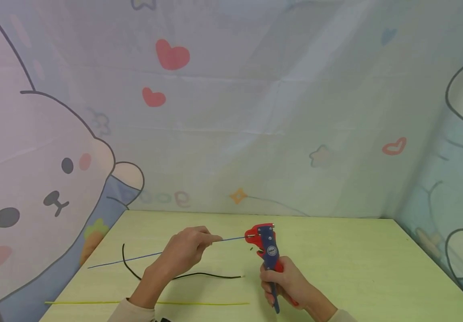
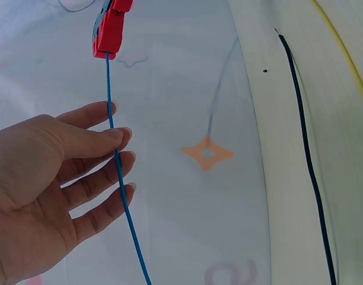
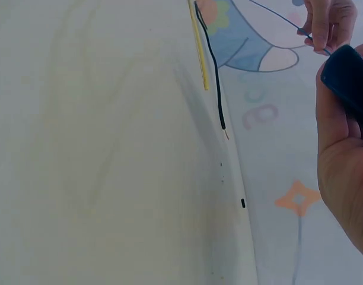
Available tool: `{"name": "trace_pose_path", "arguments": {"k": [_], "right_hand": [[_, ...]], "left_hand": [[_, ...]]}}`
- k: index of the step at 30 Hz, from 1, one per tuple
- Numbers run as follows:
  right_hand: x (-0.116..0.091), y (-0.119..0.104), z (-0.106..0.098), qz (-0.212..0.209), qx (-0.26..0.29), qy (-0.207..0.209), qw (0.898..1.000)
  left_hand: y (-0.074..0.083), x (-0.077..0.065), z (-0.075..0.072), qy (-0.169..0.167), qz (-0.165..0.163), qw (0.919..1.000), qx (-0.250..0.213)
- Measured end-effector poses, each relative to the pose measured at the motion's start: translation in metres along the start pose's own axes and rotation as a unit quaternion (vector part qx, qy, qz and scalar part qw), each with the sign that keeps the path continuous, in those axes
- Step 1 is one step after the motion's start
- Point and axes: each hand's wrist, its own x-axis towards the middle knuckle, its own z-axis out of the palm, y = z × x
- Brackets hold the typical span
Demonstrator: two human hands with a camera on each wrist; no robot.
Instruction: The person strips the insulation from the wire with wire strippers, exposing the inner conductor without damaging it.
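The left hand has its grip nearly closed: thumb and fingertips pinch the blue wire partway along, the other fingers loosely curved beside it. From there the wire runs straight into the red head of the wire stripper, which the right hand holds upright with its fingers wrapped tight round the blue and red handles, just above the tabletop. The free tail of the blue wire trails away to the left, past the hand, ending over the tabletop's left edge. As a judgement, the weak point is the light pinch: if the handles are squeezed while the wire is held this loosely, it may slide through the fingertips or pull out of the head, and a wire that sits crooked or too shallow in the head could have its core nicked or keep its coating. The long unsupported tail could also sag and tug the wire off line. Further out, a black wire lies curved on the tabletop between the two arms, and a yellow wire lies straight near the front edge, both apart from the hands.
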Motion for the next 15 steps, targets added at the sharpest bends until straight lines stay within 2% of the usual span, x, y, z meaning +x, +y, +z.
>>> {"name": "trace_pose_path", "arguments": {"k": [4,8,15], "right_hand": [[-0.0006,0.0001,-0.0023,0.004,0.002,-0.007,1.000],[-0.0007,-0.0001,-0.0036,0.002,0.005,-0.019,1.000],[-0.0017,0.0000,-0.0049,-0.010,0.010,-0.042,0.999]], "left_hand": [[0.0002,0.0010,0.0005,0.016,0.004,0.9998,-0.009],[0.0005,0.0015,0.0013,0.039,-0.006,0.9991,-0.016],[0.0044,0.0012,0.0015,0.064,-0.027,0.9976,0.001]]}}
